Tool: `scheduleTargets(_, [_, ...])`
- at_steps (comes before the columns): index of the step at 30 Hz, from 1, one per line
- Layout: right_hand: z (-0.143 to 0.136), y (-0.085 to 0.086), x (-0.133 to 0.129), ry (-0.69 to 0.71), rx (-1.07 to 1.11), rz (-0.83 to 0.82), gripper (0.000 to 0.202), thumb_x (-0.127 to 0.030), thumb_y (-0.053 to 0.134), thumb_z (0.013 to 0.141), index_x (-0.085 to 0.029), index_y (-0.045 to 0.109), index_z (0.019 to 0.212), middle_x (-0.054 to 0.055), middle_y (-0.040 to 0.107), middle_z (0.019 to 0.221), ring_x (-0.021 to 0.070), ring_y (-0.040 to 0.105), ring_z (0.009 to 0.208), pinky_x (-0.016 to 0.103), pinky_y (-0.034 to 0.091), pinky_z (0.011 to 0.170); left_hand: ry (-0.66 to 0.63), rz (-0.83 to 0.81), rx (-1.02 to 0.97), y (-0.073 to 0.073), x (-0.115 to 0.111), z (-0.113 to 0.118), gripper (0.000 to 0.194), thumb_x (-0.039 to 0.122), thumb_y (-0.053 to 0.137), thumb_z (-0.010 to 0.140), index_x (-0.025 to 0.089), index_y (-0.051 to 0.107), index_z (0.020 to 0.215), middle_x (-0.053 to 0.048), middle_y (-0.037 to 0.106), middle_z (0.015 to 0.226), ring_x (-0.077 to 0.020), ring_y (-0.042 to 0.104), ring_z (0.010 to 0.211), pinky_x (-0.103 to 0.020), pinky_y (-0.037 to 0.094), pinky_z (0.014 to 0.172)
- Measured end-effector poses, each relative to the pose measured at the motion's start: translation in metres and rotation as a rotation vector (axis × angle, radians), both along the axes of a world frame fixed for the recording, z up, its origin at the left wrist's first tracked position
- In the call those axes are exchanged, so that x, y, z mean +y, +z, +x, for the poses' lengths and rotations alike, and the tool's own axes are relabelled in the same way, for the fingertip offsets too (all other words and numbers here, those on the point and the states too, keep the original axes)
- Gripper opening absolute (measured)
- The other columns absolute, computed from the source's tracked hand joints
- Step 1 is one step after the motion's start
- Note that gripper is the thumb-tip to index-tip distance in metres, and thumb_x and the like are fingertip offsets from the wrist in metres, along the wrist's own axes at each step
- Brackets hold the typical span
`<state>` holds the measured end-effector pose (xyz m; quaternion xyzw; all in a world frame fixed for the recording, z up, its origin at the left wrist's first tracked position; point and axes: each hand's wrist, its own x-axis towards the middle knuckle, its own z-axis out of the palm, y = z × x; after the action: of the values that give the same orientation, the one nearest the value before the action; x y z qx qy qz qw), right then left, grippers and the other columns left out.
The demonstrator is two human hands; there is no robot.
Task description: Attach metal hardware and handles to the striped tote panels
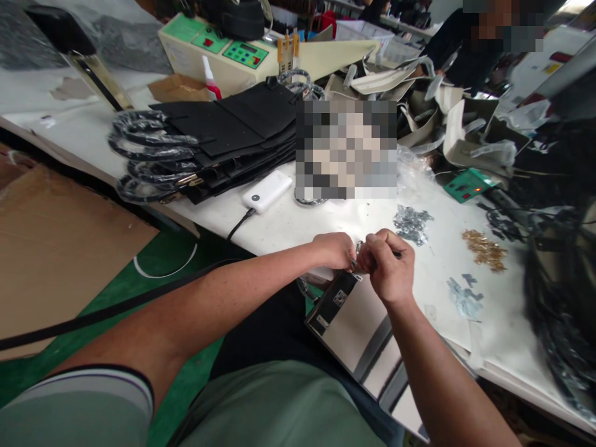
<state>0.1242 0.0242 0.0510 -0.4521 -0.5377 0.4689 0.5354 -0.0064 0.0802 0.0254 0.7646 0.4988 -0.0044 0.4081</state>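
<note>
Pinching, left hand: the left hand (336,249) is closed, fingertips pressed on a small metal fitting (359,247) at the top edge of the grey panel (354,323).
Right hand: the right hand (390,266) is curled shut around a thin dark tool (397,254), working against the same fitting; both hands touch.
Doing it well: I judge the fitting needs to sit square to the panel edge, held firm by the left fingertips while the tool presses; a slip could mark the panel.
Panel look: pale grey, flat, smooth, with darker bands and small dark tags near its upper corner; it leans off the bench (326,223) edge over the person's lap.
Nearby parts: silver metal pieces (412,223) and brass pieces (485,249) lie in small heaps just beyond the hands.
Further out: a white power bank (267,191) with its cable, a stack of black bags (223,139), and a green-panelled machine (218,53).
</note>
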Motion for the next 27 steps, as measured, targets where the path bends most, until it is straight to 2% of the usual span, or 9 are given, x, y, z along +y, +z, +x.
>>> scheduleTargets(4, [0.005,-0.002,-0.004,0.001,-0.119,-0.019,0.042,-0.04,0.068,0.091,-0.022,0.049,0.059,-0.005,0.052,0.049,0.0099,0.044,0.043,0.024,0.038,0.045,0.013,-0.011,0.041,0.003,0.002,0.001,0.021,0.039,0.078,0.065,0.025,0.079,0.081,0.0,0.074,0.077,-0.0183,0.065,0.07,-0.027,0.041,0.062])
scheduleTargets(11, [0.012,-0.01,-0.006,-0.028,-0.026,0.067,0.04,-0.042,0.066,0.092,-0.023,0.045,0.063,-0.007,0.046,0.047,0.0101,0.044,0.042,0.024,0.038,0.043,0.062,-0.025,0.026,0.009,-0.002,0.0,0.026,0.038,0.079,0.066,0.029,0.082,0.09,0.002,0.075,0.077,-0.0172,0.067,0.073,-0.025,0.042,0.063])
scheduleTargets(16, [0.011,0.007,-0.012,-0.002,0.139,0.171,0.035,-0.032,0.067,0.093,-0.022,0.048,0.065,-0.008,0.044,0.048,0.009,0.043,0.04,0.023,0.038,0.043,0.086,-0.041,0.007,0.003,-0.001,0.001,0.029,0.036,0.081,0.062,0.031,0.082,0.09,0.003,0.076,0.079,-0.0173,0.067,0.075,-0.025,0.041,0.062])
scheduleTargets(19, [0.009,0.011,-0.015,0.012,0.169,0.242,0.034,-0.033,0.067,0.092,-0.022,0.049,0.066,-0.008,0.045,0.049,0.0092,0.043,0.041,0.025,0.04,0.044,0.055,-0.027,-0.012,0.003,0.0,0.002,0.024,0.037,0.08,0.064,0.029,0.082,0.086,0.003,0.075,0.077,-0.017,0.066,0.073,-0.026,0.04,0.062])
scheduleTargets(23, [0.007,0.001,-0.017,-0.022,0.048,0.165,0.037,-0.036,0.066,0.093,-0.022,0.047,0.064,-0.007,0.046,0.048,0.0099,0.044,0.042,0.025,0.038,0.044,0.076,-0.039,0.008,0.004,0.0,0.002,0.025,0.042,0.08,0.064,0.026,0.082,0.083,0.002,0.073,0.072,-0.0172,0.065,0.07,-0.026,0.04,0.062])
scheduleTargets(27, [0.008,-0.005,-0.019,-0.047,0.092,0.213,0.036,-0.036,0.066,0.092,-0.023,0.047,0.065,-0.008,0.045,0.049,0.0102,0.045,0.042,0.026,0.04,0.045,0.076,-0.033,-0.02,0.003,0.0,0.002,0.02,0.032,0.079,0.063,0.029,0.082,0.083,0.004,0.074,0.074,-0.016,0.066,0.072,-0.026,0.038,0.06])
